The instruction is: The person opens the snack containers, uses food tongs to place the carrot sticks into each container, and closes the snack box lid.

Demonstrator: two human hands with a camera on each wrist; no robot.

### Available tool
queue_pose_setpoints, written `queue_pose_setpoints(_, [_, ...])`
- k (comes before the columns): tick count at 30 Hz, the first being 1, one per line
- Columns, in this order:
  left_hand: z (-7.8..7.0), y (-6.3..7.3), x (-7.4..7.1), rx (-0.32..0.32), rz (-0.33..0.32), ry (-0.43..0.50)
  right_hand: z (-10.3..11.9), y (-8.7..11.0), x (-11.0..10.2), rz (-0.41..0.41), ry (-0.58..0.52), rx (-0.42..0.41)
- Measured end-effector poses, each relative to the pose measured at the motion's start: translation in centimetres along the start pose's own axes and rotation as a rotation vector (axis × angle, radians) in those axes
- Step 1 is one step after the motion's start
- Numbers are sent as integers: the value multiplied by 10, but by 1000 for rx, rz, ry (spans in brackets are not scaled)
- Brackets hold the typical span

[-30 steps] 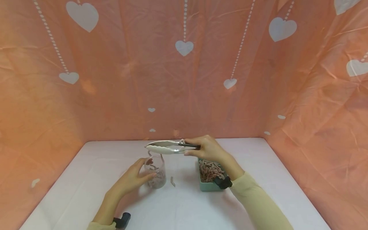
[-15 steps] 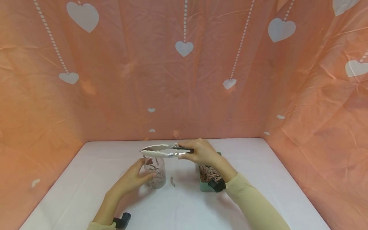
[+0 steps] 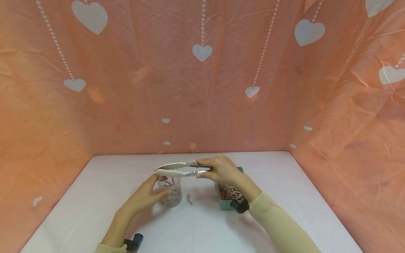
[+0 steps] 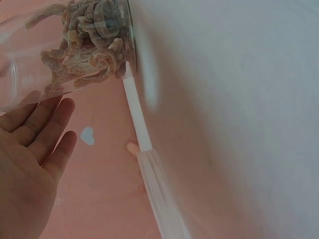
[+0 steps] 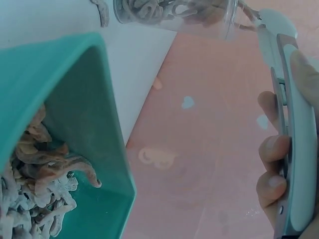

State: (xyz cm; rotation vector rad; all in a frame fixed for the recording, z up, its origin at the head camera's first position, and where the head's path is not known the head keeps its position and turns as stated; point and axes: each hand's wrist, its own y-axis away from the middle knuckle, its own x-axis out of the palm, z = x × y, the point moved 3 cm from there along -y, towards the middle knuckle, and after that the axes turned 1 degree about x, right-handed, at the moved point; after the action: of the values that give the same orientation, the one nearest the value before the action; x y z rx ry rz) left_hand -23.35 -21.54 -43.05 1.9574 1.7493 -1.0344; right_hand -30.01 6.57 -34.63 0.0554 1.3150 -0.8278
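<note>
My left hand (image 3: 143,198) holds a clear jar (image 3: 173,201) upright on the table, fingers and thumb round its sides. Dried brownish strips (image 4: 89,45) fill its lower part in the left wrist view. In my right hand (image 3: 223,170) I grip a pair of tongs (image 3: 172,173), held level with the tips over the jar's mouth. Strips hang from the tips into the jar's mouth, as the right wrist view shows. A green rectangular box (image 3: 226,205) stands under my right forearm, with a heap of similar strips (image 5: 45,199) inside.
One loose strip (image 3: 189,199) lies on the white tabletop (image 3: 193,232) between jar and box. Orange cloth (image 3: 202,105) with white hearts encloses the table at the back and sides. Each wrist carries a black camera mount (image 3: 135,242).
My right hand has moved left and down with the tongs, lowering the strips into the jar's mouth. More of the box's far edge shows. The left hand and jar have stayed put.
</note>
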Motion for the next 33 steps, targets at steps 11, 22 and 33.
queue_pose_setpoints(11, [-2,0,-2,-16,22,-8,-6,7,-3,-46,26,-30])
queue_pose_setpoints(22, [-1,0,0,-7,17,-6,-5,10,1,-75,35,-48])
queue_pose_setpoints(33, [-1,1,-3,-18,26,-15,-8,17,1,28,51,-31])
